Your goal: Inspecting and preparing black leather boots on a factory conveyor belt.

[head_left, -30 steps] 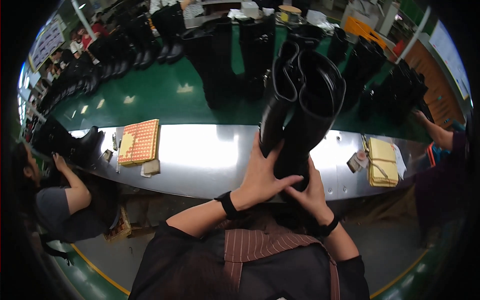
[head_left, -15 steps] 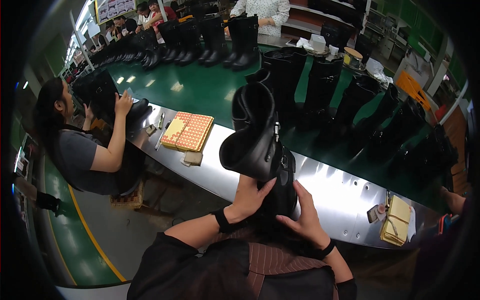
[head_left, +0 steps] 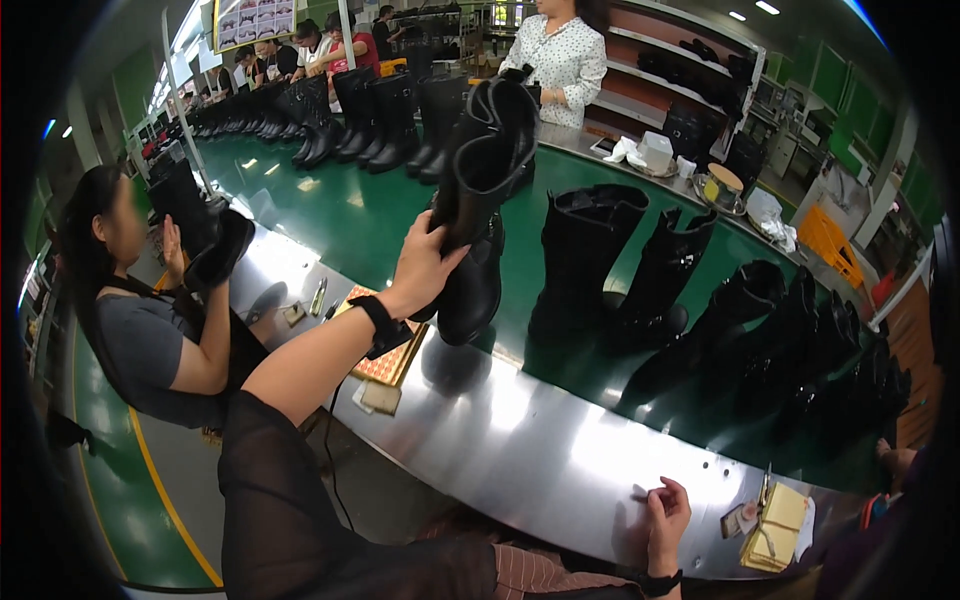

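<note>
My left hand point(head_left: 425, 268) reaches forward and grips a tall black boot point(head_left: 470, 300) by its shaft. That boot stands upright at the near edge of the green conveyor, its toe toward me. Behind and above it another boot's shaft overlaps, so I cannot tell whether my hand holds one boot or a pair. My right hand point(head_left: 665, 515), loosely curled with fingers apart, holds nothing and rests low by the metal ledge point(head_left: 560, 450). To its right lie a stack of yellow cards point(head_left: 780, 530) and a small pad point(head_left: 738, 520).
More black boots point(head_left: 590, 260) stand along the green conveyor point(head_left: 400, 215), right and far left. A co-worker point(head_left: 140, 320) at left handles a boot. Red-dotted cards point(head_left: 385, 360) lie partly under my left forearm. Across the conveyor stands a person in a dotted shirt point(head_left: 560, 60).
Both hands were around the boot close to my body. Now my left hand has carried it forward to the conveyor, and my right hand has let go and dropped lower right. The view has shifted.
</note>
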Tool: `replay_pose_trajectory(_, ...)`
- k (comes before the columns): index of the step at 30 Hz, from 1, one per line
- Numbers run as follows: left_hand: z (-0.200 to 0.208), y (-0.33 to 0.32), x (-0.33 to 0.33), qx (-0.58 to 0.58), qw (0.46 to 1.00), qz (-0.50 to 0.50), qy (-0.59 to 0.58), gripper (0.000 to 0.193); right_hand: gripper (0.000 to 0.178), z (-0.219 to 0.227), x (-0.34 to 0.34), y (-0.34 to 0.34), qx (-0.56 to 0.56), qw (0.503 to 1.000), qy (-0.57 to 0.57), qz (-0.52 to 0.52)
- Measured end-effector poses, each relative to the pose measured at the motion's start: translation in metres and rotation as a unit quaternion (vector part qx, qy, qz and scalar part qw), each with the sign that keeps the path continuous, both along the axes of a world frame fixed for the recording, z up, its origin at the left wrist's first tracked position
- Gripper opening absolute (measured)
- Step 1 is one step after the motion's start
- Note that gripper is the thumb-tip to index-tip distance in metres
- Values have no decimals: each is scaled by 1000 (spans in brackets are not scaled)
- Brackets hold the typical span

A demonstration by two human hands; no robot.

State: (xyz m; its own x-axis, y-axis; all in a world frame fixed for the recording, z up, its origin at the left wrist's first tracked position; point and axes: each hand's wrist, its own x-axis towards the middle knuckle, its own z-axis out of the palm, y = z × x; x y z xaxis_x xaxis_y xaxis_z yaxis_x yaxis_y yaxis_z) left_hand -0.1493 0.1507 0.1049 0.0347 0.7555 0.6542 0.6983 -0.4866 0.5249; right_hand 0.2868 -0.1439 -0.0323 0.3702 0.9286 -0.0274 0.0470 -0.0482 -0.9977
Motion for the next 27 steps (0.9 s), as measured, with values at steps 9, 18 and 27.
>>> replay_pose_trajectory(9,-34,253,112,58,996,33,61,33,23,18,-20,-6,-62,994,-52,-78)
replay_pose_trajectory(18,-142,329,175,-296,932,122,168,84,19,25,-25,7,-57,995,-14,-77)
replay_pose_trajectory(27,-135,347,140,-141,986,93,14,61,14,21,-20,6,-51,992,-108,-49)
